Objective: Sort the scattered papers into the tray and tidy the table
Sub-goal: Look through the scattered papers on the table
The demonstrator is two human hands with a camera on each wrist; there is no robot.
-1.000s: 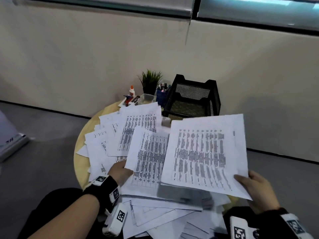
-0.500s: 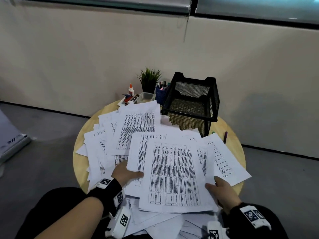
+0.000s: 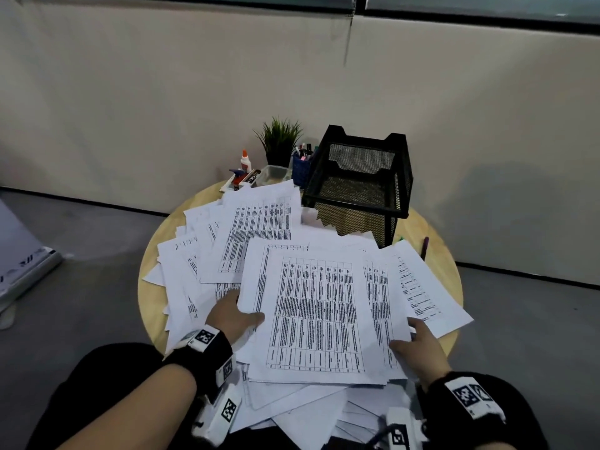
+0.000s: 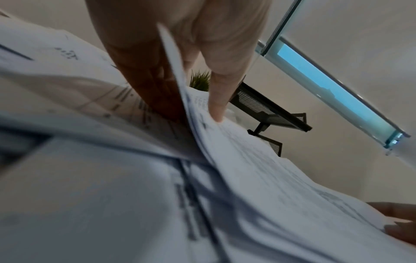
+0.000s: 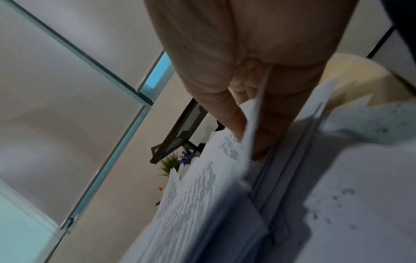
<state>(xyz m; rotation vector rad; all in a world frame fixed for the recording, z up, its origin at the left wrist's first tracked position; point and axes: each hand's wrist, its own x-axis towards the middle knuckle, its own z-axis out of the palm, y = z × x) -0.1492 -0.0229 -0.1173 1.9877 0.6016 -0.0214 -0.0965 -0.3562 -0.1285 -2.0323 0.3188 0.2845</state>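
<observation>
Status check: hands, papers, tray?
Both hands, left and right, pinching paper stack edges. Black mesh tray holds no papers. Loose sheets cover table.

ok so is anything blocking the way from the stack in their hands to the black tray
Nothing visible does. Both the left hand and right hand pinch the paper stack, and between it and the mesh tray lie only flat loose sheets. The tray's open front faces the stack, and its tiers look empty.

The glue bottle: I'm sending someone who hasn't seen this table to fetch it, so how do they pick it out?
Start at the black mesh tray at the round table's far edge, then look left past the pen cup and potted plant. The glue bottle stands leftmost, small, white and upright, the only thing with an orange cap.
</observation>
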